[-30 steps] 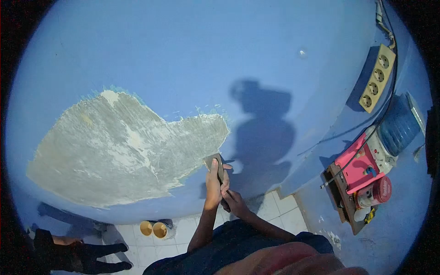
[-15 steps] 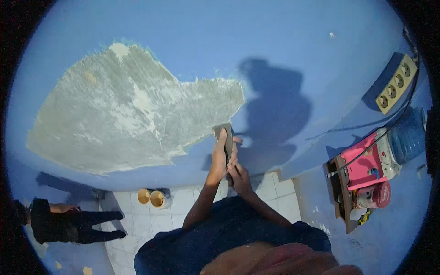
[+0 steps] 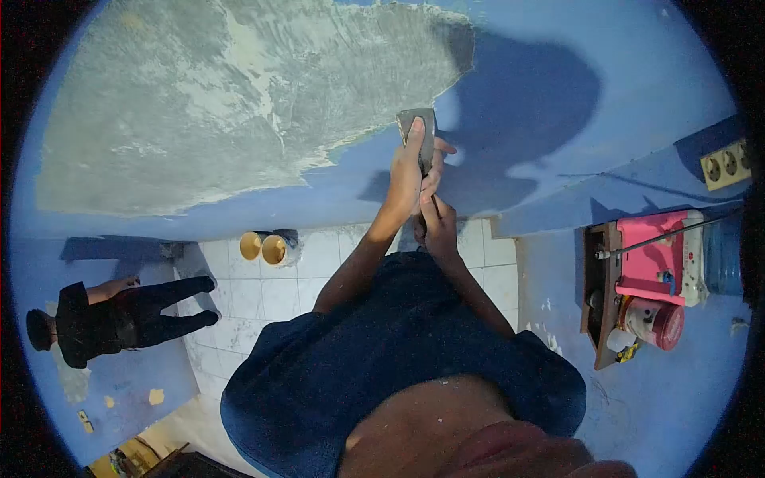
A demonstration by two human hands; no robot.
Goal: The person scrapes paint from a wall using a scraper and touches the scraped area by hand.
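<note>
My left hand (image 3: 411, 171) is wrapped round a flat grey scraper (image 3: 422, 119), with the thumb lying along its face. The scraper's upper end is near the lower right edge of a rough grey plaster patch (image 3: 335, 80) on the blue wall; contact with the wall cannot be made out. Just below, my right hand (image 3: 438, 225) is closed close to the left wrist, around something narrow and dark that the fingers mostly hide.
Two yellowish buckets (image 3: 274, 250) stand on white floor tiles (image 3: 311, 243) by the wall. On the right are a socket strip (image 3: 723, 166), a wooden shelf (image 3: 603, 319), a pink box (image 3: 649, 259) and a jar (image 3: 655, 320). Another person (image 3: 119, 315) stands at left.
My view has tilted downward, so wall, buckets and hands appear higher in the picture. Both hands keep nearly the same grip and stay close to the patch's lower right edge.
</note>
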